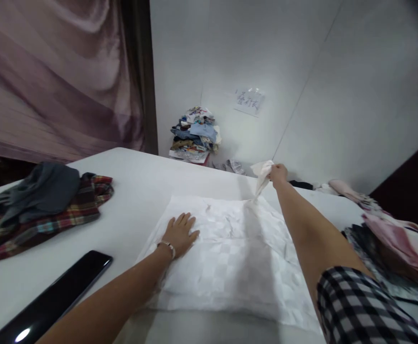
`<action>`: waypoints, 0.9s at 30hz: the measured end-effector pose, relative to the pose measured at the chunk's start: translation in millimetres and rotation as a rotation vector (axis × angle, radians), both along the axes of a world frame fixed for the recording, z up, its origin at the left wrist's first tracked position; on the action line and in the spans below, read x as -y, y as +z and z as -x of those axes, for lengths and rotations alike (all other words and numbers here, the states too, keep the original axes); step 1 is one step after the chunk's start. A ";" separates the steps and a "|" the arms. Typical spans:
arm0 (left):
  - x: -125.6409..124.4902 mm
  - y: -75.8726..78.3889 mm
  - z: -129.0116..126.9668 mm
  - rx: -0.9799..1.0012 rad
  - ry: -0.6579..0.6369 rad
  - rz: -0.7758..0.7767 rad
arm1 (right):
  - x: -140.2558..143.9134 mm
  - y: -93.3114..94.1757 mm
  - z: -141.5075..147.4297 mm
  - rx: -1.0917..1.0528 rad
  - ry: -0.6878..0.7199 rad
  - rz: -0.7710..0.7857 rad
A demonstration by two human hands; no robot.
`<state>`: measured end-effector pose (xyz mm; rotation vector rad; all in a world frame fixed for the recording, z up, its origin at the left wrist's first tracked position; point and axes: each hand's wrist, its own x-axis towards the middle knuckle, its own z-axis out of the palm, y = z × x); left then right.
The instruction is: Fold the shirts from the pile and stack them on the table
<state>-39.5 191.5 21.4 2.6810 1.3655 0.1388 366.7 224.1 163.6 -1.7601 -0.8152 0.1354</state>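
A white garment (212, 267) with a faint checked weave lies spread on the white table (133, 177) in front of me. My left hand (181, 234), a bracelet at its wrist, rests flat on the garment's left side with fingers spread. At the far right corner, my right hand (279, 173) pinches a lifted piece of the same white cloth (262, 172) and holds it above the table. That piece hangs down to the garment's top edge. Whether it is a sleeve or another part, I cannot tell.
A long black glossy object (54, 296) lies at the front left. Behind it are a dark grey garment (47, 191) and a plaid one (69, 215). A tall pile of folded clothes (194, 134) stands by the wall. More clothes (395, 243) lie at the right, and a handwritten sign (249, 101) hangs on the wall.
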 end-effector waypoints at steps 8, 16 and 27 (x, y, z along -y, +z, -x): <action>-29.8 17.9 -2.7 -0.003 0.035 0.086 | 101.0 45.6 -30.4 -0.419 -0.048 -0.428; -83.6 52.5 -43.3 0.021 -0.021 -0.060 | 155.7 57.8 -7.0 -0.514 0.194 -0.688; -54.9 66.0 -21.8 0.074 -0.163 -0.239 | 273.1 36.6 45.8 -0.368 0.283 -0.793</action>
